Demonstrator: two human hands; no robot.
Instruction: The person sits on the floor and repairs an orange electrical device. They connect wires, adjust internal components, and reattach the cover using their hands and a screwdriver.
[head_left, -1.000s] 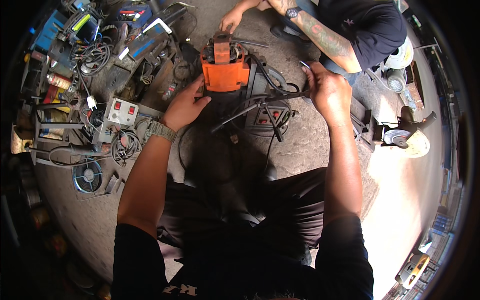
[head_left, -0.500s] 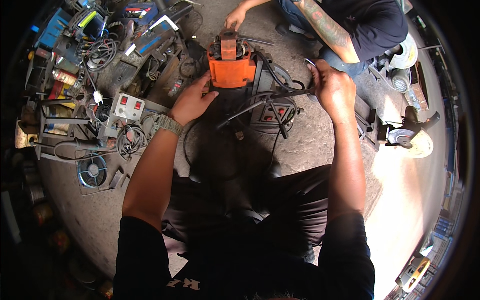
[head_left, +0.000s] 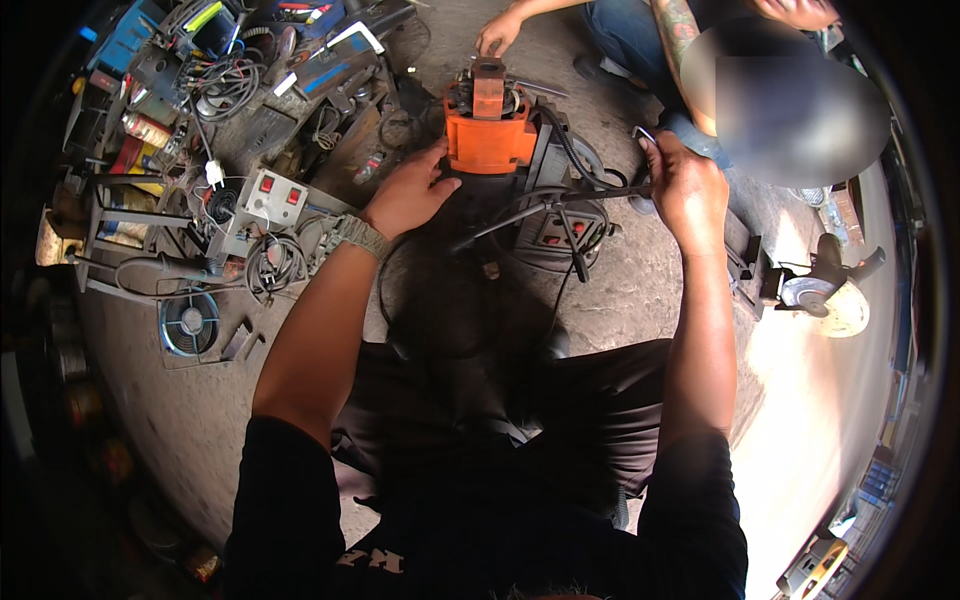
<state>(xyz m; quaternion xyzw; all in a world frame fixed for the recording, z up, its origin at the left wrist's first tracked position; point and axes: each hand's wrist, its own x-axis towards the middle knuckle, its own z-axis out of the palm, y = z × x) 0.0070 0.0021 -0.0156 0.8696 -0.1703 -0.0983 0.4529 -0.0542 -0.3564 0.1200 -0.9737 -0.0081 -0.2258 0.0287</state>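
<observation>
Machine point(head_left: 490, 145), one, orange-topped: I find left fingers point(head_left: 437, 158) spread at its left side. Right fingers point(head_left: 654, 163) curl round one dark lever point(head_left: 630, 191).

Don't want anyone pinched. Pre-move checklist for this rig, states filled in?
1. Right hand gripping the spoked black handle: ok.
2. Left hand braced on the orange housing: cannot tell, it's alongside but contact isn't distinct.
3. Co-worker's hand clear of the housing's top: not ok, right by it.
4. Switch panel off: cannot tell.
5. Grinder clear of both hands: ok, off to the right.
</observation>
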